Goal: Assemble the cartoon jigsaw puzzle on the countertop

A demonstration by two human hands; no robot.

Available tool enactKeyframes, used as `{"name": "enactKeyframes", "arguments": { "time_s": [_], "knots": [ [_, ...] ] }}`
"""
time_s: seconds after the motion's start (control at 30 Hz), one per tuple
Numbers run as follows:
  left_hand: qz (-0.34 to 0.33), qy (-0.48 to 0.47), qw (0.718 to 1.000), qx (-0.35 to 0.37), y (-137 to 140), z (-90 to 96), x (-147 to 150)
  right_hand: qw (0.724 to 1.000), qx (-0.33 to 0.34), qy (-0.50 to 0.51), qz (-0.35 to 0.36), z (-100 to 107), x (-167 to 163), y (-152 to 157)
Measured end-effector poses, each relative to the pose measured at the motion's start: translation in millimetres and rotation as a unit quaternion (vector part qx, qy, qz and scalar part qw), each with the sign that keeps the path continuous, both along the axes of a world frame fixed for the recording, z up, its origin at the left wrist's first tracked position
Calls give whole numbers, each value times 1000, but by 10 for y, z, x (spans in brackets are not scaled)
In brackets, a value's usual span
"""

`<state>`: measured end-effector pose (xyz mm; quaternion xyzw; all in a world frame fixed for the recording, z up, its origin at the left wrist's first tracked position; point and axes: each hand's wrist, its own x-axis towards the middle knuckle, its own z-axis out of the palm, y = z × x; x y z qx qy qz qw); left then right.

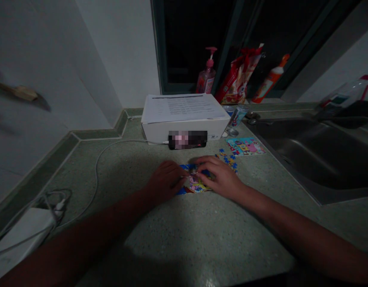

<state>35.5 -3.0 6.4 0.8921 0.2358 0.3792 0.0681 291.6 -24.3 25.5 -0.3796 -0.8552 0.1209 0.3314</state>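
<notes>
A partly assembled, colourful jigsaw puzzle lies on the counter under my two hands. My left hand is closed at its left side, the thumb and fingers pinching at a thin pale edge. From the right, my right hand curves over the puzzle, with thumb and fingertips pinched on the same small area. The pale edges between the fingertips look like puzzle pieces, partly hidden by the fingers. Loose jigsaw pieces with blue backs or faces lie just beyond my right hand.
A phone with a cable leans on a white box. A cartoon picture card and a small can are to the right, near the sink. A pump bottle stands behind. A power strip lies left.
</notes>
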Motion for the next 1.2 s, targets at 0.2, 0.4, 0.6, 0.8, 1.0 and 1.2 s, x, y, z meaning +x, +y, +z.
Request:
{"name": "enactKeyframes", "arguments": {
  "time_s": [0.2,0.4,0.6,0.8,1.0,1.2],
  "knots": [
    [49,-21,999,-1,-11,18,-9,985,-110,-3,-131,119,559,236],
    [83,-53,995,-28,30,-36,-39,953,-236,-66,-177,129,1093,439],
    [86,-52,994,-35,51,-43,-48,939,-303,-115,-116,89,1106,379],
    [93,-44,994,-34,40,-31,-47,942,-280,-126,-138,49,1095,386],
    [84,-45,995,-34,40,-23,-43,958,-182,-147,-168,65,1040,378],
    [89,-40,995,-35,46,-31,-46,966,-162,-179,-97,159,761,253]
  ]
}}
